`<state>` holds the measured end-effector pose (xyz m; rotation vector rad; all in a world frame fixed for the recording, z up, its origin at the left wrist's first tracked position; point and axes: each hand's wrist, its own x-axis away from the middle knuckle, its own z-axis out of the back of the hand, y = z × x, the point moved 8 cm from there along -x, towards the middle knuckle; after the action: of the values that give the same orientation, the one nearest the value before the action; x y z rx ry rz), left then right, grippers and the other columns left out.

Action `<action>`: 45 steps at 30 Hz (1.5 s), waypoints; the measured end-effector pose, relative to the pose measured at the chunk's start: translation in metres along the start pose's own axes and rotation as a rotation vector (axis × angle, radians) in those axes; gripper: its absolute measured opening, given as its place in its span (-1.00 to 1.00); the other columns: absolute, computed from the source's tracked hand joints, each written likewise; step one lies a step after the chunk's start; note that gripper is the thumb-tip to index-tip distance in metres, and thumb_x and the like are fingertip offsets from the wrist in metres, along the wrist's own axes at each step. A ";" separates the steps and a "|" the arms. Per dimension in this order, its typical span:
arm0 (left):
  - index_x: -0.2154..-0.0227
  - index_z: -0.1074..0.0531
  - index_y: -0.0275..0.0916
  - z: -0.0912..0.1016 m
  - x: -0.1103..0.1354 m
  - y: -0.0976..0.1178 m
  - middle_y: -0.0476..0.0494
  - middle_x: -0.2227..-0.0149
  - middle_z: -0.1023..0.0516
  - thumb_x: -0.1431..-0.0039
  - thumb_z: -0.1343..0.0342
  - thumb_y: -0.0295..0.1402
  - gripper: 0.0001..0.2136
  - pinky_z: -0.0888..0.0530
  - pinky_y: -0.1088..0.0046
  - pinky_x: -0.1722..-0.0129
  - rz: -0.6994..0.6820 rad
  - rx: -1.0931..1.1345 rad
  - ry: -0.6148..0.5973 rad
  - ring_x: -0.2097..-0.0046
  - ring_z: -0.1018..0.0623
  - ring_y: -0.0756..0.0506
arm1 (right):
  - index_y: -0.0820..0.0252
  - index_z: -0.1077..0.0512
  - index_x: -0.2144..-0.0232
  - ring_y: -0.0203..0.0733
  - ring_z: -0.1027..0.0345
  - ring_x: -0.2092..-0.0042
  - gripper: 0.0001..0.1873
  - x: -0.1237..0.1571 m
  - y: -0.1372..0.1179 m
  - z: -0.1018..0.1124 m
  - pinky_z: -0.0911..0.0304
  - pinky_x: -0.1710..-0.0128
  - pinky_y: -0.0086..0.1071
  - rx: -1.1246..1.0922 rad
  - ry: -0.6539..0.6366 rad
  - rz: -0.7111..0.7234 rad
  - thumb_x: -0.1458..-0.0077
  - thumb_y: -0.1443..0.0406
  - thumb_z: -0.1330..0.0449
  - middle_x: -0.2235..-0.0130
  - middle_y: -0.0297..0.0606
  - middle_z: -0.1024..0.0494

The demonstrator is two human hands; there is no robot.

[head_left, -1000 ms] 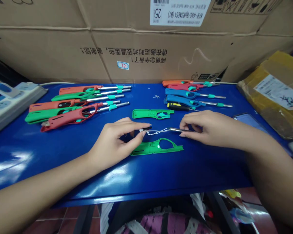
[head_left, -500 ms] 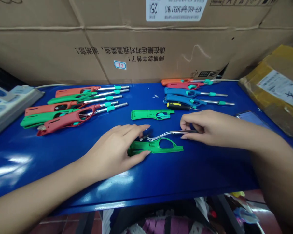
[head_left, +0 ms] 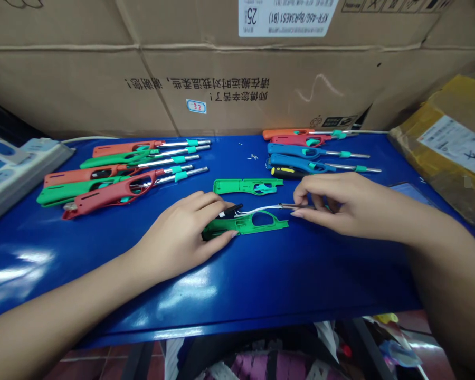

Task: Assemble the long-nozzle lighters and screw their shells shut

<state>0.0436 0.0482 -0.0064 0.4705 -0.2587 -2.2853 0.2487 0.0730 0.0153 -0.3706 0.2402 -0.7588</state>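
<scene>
While the left hand [head_left: 182, 227] curls over one end of the near green lighter half-shell [head_left: 243, 227], its thumb along the near edge, the right hand [head_left: 336, 203] pinches a metal tube [head_left: 288, 205] between thumb and fingers. White wires [head_left: 257, 210] run from that tube toward a small black part [head_left: 233, 211] at the far rim of the near shell, just beside the left fingertips; whether those fingers grip it, I cannot tell. The shell's hollow faces up, its finger-loop opening toward the right hand, its other end hidden under the left palm.

Just beyond, the far green half-shell [head_left: 229, 186] lies open on the blue table [head_left: 261, 285] with a teal trigger [head_left: 266, 188] sitting inside it by the loop. Five assembled lighters [head_left: 103, 198] lie at left, orange, green and red, near a power strip [head_left: 27, 169]; four more, with a black-and-yellow screwdriver [head_left: 287, 172], lie at right. Behind stands a large cardboard box [head_left: 103, 79], and a yellow-taped carton [head_left: 411, 126] bears a white label; the contents of both are hidden.
</scene>
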 end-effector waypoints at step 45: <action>0.15 -0.60 -0.26 -0.001 0.001 0.002 0.00 0.31 -0.60 -0.23 -0.29 -0.32 -0.82 -0.41 0.61 0.36 0.089 0.357 0.083 0.38 -0.48 0.08 | 0.07 -0.47 0.17 -0.25 -0.43 0.33 -0.85 0.001 0.001 -0.012 -0.19 0.36 -0.38 -0.050 -0.173 0.003 -0.27 0.19 -0.17 0.28 -0.32 -0.61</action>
<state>0.0444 0.0461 -0.0071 0.7184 -0.6389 -2.1311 0.2459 0.0699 0.0041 -0.4811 0.0970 -0.7144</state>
